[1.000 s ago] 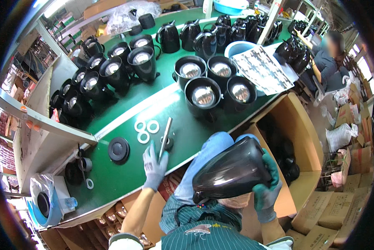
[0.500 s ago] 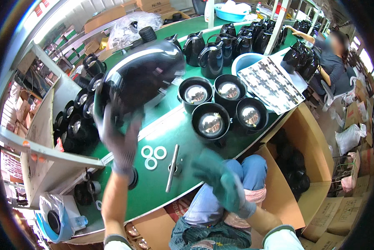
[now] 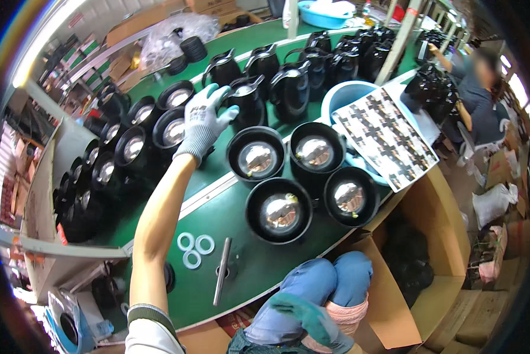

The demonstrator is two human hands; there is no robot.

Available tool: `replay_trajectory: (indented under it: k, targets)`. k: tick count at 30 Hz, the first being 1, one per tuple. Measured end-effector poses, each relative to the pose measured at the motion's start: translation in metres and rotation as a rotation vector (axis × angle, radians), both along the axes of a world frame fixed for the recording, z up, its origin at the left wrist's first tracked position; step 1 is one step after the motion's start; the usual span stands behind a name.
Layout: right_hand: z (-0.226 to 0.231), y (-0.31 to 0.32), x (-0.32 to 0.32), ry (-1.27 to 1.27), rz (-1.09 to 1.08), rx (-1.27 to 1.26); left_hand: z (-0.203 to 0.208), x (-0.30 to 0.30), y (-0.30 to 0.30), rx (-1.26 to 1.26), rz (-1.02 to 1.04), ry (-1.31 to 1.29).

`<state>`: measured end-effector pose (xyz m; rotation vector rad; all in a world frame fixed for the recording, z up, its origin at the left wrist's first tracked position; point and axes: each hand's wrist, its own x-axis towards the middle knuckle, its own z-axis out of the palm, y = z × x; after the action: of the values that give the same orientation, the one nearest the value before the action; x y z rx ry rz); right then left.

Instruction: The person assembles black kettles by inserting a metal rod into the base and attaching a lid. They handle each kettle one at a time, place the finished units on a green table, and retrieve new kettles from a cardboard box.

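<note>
My left hand, in a pale grey knit glove, reaches out over the green bench. Its fingers are spread beside a shiny black jug that stands upright with its spout upward; whether the fingertips touch it I cannot tell. Low over my lap, my right hand wears a green-coated glove, fingers stretched leftward with nothing visible in them. Between my arms stand several wide black vessels, the nearest one showing a silvery dome inside. Three white rings lie beside an upright-looking metal bar on the bench.
More black jugs crowd the back. Open black vessels fill the left side. A patterned sheet lies across a blue basin. A cardboard box holding dark parts stands at right. Another person sits far right.
The black jug that my left hand held up close to me is out of that hand, which now reaches farther toward the standing jugs. My right hand has dropped lower toward my lap.
</note>
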<state>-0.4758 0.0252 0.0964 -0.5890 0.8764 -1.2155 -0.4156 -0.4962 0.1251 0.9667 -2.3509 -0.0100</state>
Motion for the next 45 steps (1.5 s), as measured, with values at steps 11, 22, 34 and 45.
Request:
replay_trajectory:
  k: [11, 22, 34, 45]
  targets:
    - [0.034, -0.012, 0.029, 0.107, 0.162, -0.090, -0.013, 0.161, 0.086, -0.046, 0.216, -0.148]
    - [0.119, -0.145, 0.045, 1.385, 0.231, -1.259, 0.157, 0.291, 0.314, 0.278, -0.435, -0.175]
    - [0.116, -0.071, 0.129, 0.733, 0.261, -0.329, 0.010, 0.401, 0.490, 0.184, 0.053, 0.301]
    - [0.017, -0.178, 0.229, 0.535, 0.536, -0.111, -0.137, 0.502, 0.541, 1.160, 0.144, 1.808]
